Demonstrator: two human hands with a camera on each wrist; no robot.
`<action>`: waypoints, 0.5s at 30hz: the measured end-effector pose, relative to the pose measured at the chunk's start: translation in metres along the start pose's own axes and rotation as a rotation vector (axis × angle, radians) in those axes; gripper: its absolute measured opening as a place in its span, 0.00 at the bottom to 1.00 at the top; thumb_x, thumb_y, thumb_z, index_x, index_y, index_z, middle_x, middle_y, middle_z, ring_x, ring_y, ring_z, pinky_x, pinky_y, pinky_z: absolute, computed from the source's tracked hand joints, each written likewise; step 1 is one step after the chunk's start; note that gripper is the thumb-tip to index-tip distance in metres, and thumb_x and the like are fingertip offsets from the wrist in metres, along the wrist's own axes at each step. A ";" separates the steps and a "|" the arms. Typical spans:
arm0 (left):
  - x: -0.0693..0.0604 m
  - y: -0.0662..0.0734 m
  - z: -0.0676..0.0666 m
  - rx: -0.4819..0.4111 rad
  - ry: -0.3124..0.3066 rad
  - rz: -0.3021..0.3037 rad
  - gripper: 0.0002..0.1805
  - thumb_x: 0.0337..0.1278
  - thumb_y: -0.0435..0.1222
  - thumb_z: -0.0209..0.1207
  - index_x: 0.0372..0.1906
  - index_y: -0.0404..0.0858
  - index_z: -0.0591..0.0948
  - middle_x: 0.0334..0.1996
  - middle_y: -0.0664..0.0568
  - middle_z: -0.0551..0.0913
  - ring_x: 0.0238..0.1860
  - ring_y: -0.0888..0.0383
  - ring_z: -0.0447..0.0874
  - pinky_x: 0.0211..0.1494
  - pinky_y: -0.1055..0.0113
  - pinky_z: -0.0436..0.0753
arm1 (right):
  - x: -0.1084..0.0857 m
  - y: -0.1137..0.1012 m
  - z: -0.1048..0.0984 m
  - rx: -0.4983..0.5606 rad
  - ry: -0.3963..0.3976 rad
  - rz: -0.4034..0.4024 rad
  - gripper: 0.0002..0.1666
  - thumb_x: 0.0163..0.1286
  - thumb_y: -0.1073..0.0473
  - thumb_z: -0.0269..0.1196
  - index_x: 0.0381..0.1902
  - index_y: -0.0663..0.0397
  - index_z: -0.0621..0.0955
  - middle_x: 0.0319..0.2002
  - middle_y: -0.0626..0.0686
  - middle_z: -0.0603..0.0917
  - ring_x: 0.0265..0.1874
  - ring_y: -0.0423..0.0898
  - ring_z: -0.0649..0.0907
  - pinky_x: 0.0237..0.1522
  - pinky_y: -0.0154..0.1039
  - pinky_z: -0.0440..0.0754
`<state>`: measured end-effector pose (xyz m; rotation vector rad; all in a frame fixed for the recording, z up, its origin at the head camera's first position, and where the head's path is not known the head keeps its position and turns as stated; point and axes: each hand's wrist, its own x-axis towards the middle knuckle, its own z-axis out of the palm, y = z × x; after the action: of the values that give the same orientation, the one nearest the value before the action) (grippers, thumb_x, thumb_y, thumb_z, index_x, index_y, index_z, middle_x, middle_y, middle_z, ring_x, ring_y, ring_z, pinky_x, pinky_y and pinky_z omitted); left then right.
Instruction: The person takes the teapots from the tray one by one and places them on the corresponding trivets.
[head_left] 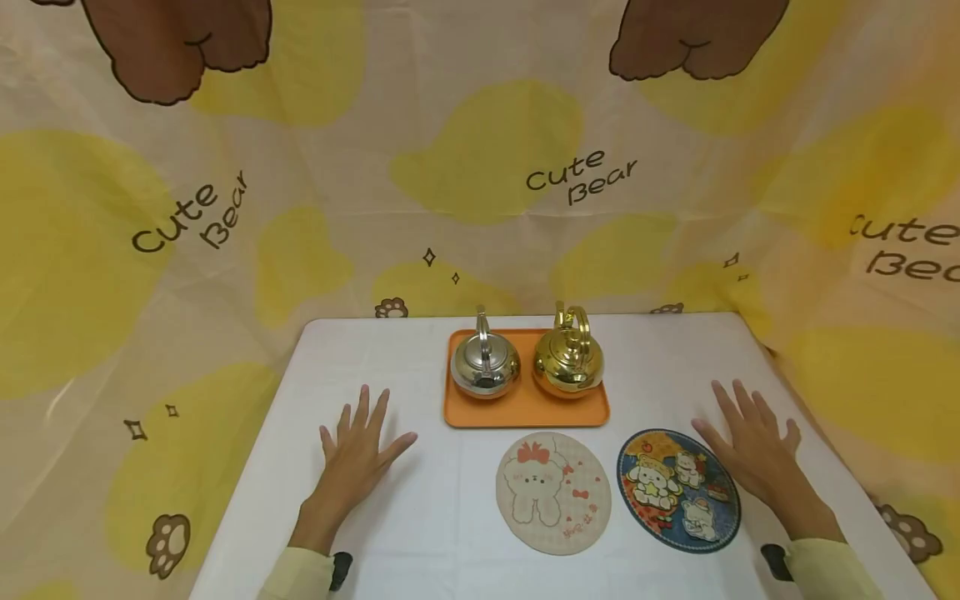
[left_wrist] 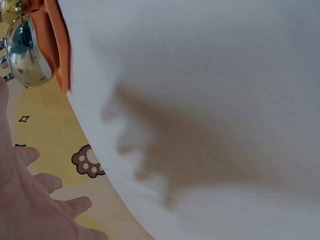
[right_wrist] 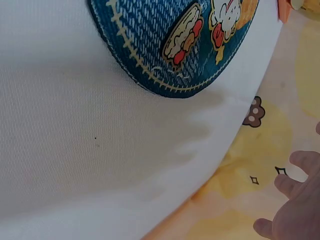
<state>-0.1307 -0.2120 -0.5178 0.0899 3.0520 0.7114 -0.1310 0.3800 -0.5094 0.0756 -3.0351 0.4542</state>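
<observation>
Between 2 widely splayed hands [head_left: 358,462] [head_left: 756,454] lie 2 round mats [head_left: 553,493] [head_left: 678,492], with 2 kettles [head_left: 486,367] [head_left: 567,364] beyond

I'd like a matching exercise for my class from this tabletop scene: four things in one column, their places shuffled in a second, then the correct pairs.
Things
1. silver kettle
2. gold kettle
3. beige round mat
4. blue-edged round mat

Places
A. on the table, closest to the right hand
B. on the right side of the orange tray
C. on the table, left of the other mat
D. on the left side of the tray

Pairs
1-D, 2-B, 3-C, 4-A
</observation>
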 end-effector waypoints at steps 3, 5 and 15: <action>0.007 0.006 0.003 -0.020 -0.013 -0.004 0.53 0.70 0.65 0.58 0.87 0.45 0.51 0.87 0.37 0.40 0.82 0.22 0.43 0.71 0.15 0.35 | 0.000 0.002 0.001 -0.011 0.007 -0.001 0.52 0.81 0.31 0.50 0.88 0.49 0.46 0.84 0.72 0.46 0.79 0.79 0.49 0.63 0.91 0.39; 0.011 0.011 0.005 -0.029 -0.031 -0.013 0.53 0.70 0.65 0.59 0.88 0.45 0.51 0.87 0.37 0.39 0.82 0.23 0.42 0.72 0.16 0.34 | -0.001 0.002 0.001 -0.017 0.012 0.000 0.51 0.81 0.31 0.50 0.88 0.49 0.46 0.84 0.72 0.46 0.79 0.79 0.50 0.64 0.91 0.40; 0.030 0.026 0.014 -0.038 -0.085 -0.012 0.54 0.70 0.67 0.57 0.88 0.45 0.51 0.87 0.38 0.38 0.82 0.23 0.42 0.73 0.17 0.34 | 0.000 0.003 0.000 -0.013 -0.010 0.000 0.51 0.82 0.32 0.49 0.88 0.49 0.45 0.84 0.73 0.46 0.79 0.79 0.49 0.63 0.90 0.40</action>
<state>-0.1588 -0.1805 -0.5190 0.0993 2.9545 0.7436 -0.1308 0.3829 -0.5103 0.0776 -3.0473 0.4355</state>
